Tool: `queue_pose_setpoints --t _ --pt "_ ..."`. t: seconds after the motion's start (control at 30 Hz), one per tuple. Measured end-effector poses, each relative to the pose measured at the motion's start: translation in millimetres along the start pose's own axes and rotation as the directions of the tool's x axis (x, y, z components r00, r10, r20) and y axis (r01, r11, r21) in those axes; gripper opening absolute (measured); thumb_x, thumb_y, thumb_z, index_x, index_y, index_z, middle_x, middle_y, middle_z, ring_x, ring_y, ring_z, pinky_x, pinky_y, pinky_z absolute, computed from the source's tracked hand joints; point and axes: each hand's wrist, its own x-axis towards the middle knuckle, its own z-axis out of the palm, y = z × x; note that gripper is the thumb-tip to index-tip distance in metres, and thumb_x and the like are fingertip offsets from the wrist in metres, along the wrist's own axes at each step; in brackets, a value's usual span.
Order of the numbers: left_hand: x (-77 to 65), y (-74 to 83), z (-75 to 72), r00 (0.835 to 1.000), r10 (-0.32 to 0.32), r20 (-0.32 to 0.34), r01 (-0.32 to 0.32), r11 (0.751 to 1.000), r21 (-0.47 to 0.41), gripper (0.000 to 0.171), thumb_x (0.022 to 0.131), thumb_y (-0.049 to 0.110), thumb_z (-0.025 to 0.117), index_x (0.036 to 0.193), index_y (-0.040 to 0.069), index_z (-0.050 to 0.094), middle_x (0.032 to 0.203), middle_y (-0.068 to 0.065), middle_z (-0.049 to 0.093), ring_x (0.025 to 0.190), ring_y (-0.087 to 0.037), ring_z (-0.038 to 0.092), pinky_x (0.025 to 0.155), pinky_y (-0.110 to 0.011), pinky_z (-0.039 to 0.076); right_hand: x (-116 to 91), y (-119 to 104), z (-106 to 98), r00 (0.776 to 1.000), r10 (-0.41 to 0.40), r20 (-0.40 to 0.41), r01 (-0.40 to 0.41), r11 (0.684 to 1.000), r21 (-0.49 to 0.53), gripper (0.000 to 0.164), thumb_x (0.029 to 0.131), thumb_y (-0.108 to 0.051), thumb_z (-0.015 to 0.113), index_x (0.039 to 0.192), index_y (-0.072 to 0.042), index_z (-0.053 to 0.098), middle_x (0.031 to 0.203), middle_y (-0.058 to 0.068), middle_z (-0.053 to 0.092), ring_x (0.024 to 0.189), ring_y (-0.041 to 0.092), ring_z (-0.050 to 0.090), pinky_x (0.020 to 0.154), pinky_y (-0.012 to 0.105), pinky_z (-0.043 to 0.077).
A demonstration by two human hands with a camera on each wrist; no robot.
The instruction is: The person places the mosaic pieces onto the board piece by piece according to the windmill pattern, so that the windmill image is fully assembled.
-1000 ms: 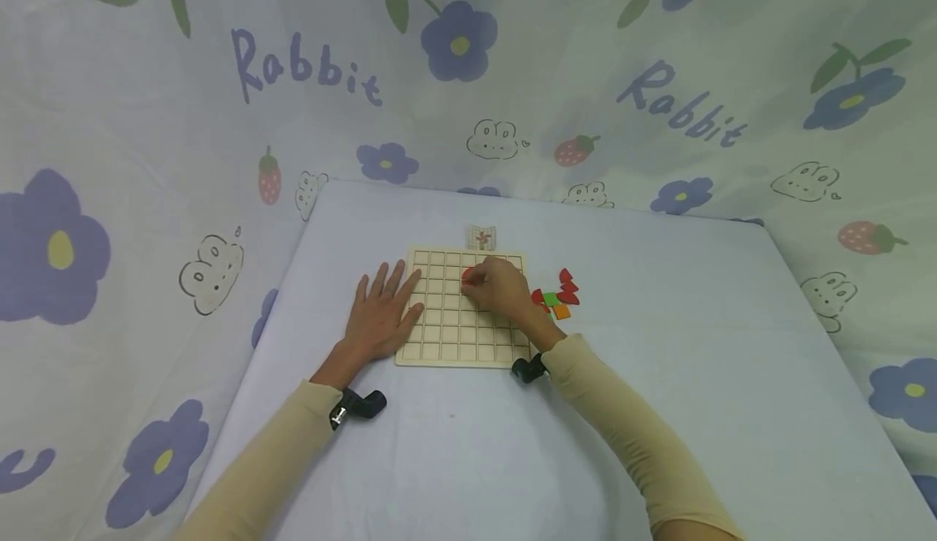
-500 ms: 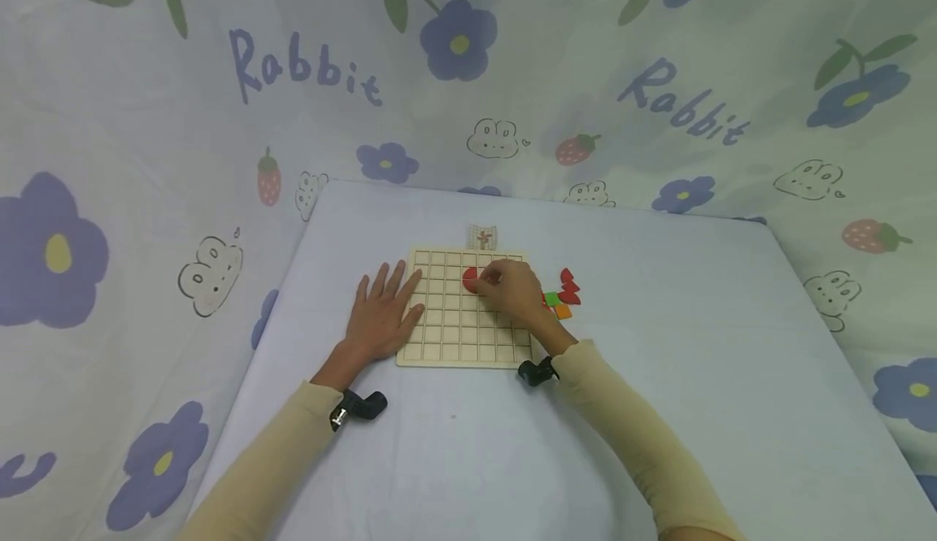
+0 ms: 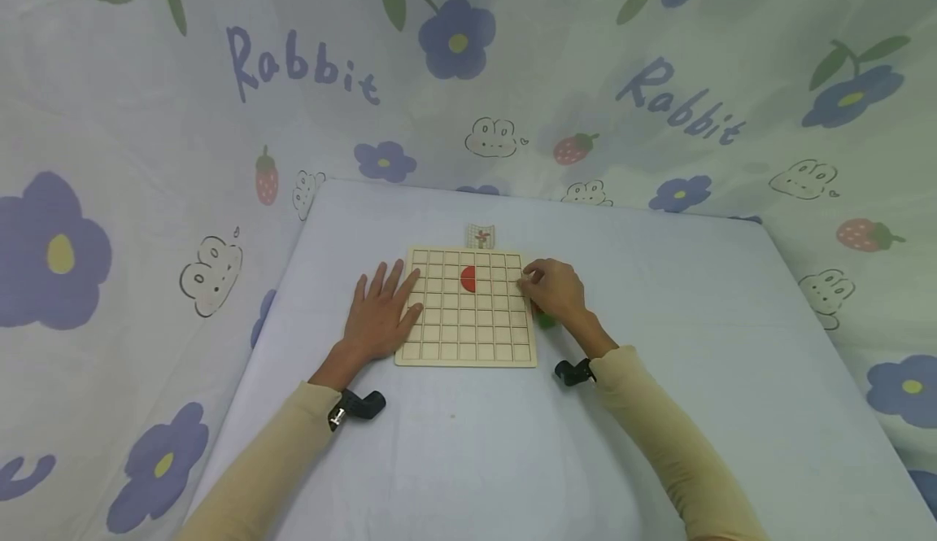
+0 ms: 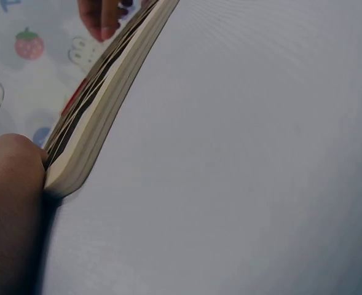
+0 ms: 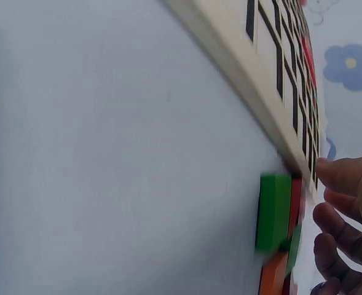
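A pale wooden grid board [image 3: 468, 335] lies on the white table. Two red quarter-round pieces [image 3: 468, 279] sit in neighbouring cells, one above the other, making a half disc. My left hand [image 3: 381, 317] rests flat with spread fingers across the board's left edge. Over the right edge hovers my right hand [image 3: 556, 290], its fingers loosely bent with nothing seen between them. Beneath and beside it are loose pieces, partly hidden by the hand: a green block [image 5: 274, 212] and an orange block [image 5: 273, 273] show in the right wrist view, with red ones behind.
A small card [image 3: 481, 237] with a pinwheel-like picture stands at the board's far edge. Behind the table [image 3: 695, 297] hangs a patterned cloth [image 3: 571, 61] with flowers and rabbits. Each wrist wears a black camera [image 3: 363, 405].
My right hand has let go of the red piece on the board and moved right, to the board's right edge above the loose pieces. My left hand has stayed in place.
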Motion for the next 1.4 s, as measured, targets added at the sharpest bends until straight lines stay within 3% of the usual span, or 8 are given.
queue_pose_setpoints --t 0.17,0.43,0.57,0.73,1.0,1.17,1.4 --pt "-0.7 1.3 -2.9 1.0 0.002 0.001 -0.002 1.0 0.0 0.064 0.103 0.048 0.033 0.158 0.017 0.024 0.163 -0.014 0.012 0.148 -0.037 0.003 0.115 -0.058 -0.001 -0.2 17.0 -8.9 0.996 0.075 -0.04 -0.077 0.996 -0.054 0.035 0.09 -0.031 0.072 0.117 -0.009 0.07 0.094 0.007 0.064 0.077 0.022 0.058 0.061 0.035 0.049" --pt "-2.9 1.5 -4.4 1.0 0.003 -0.001 -0.003 1.0 -0.002 0.064 0.103 0.047 0.035 0.158 0.017 0.024 0.163 -0.014 0.012 0.148 -0.037 0.003 0.115 -0.058 0.001 -2.3 36.9 -16.9 0.976 0.188 -0.108 -0.2 0.973 -0.115 0.047 0.09 -0.032 0.07 0.127 -0.003 0.064 0.116 0.018 0.055 0.097 0.03 0.052 0.072 0.043 0.054" --pt "-4.0 0.8 -4.7 1.0 0.004 0.0 -0.004 1.0 0.005 0.064 0.103 0.048 0.034 0.158 0.017 0.023 0.163 -0.014 0.011 0.148 -0.037 0.003 0.115 -0.058 0.001 -4.0 42.7 -15.9 0.97 0.215 -0.11 -0.227 0.967 -0.116 0.04 0.092 -0.03 0.068 0.12 -0.001 0.068 0.108 0.016 0.057 0.094 0.03 0.051 0.07 0.042 0.051" --pt "-4.5 0.9 -4.9 1.0 0.005 -0.011 -0.005 1.0 0.009 0.064 0.103 0.048 0.034 0.158 0.017 0.024 0.163 -0.014 0.012 0.148 -0.037 0.004 0.115 -0.059 0.002 -3.8 42.6 -16.8 0.974 0.196 -0.109 -0.204 0.977 -0.065 0.024 0.092 -0.024 0.069 0.101 -0.002 0.073 0.094 0.011 0.06 0.084 0.027 0.053 0.065 0.039 0.048" --pt "-4.5 1.8 -3.8 1.0 0.006 -0.003 -0.006 1.0 0.006 0.064 0.103 0.049 0.033 0.158 0.017 0.023 0.163 -0.014 0.011 0.148 -0.037 0.002 0.115 -0.058 0.0 -4.2 38.0 -26.2 0.966 0.258 -0.034 -0.259 0.966 -0.021 0.027 0.091 -0.021 0.073 0.108 -0.001 0.069 0.1 0.014 0.064 0.088 0.029 0.058 0.078 0.041 0.053" --pt "-4.6 1.6 -4.4 1.0 0.0 -0.013 0.0 1.0 0.019 0.064 0.103 0.048 0.033 0.158 0.018 0.023 0.163 -0.014 0.012 0.148 -0.037 0.003 0.115 -0.058 0.001 -4.2 37.6 -37.0 0.974 0.225 0.039 -0.226 0.974 0.01 0.023 0.09 -0.011 0.071 0.108 0.002 0.071 0.101 0.018 0.068 0.089 0.031 0.063 0.079 0.041 0.055" --pt "-4.8 2.1 -4.3 1.0 -0.003 -0.001 0.003 1.0 0.016 0.064 0.103 0.048 0.034 0.158 0.018 0.023 0.163 -0.013 0.012 0.148 -0.037 0.003 0.115 -0.058 0.0 -4.7 38.6 -50.7 0.958 0.247 0.149 -0.247 0.969 -0.015 0.025 0.087 -0.008 0.073 0.109 0.004 0.07 0.102 0.02 0.068 0.088 0.032 0.064 0.076 0.04 0.056"
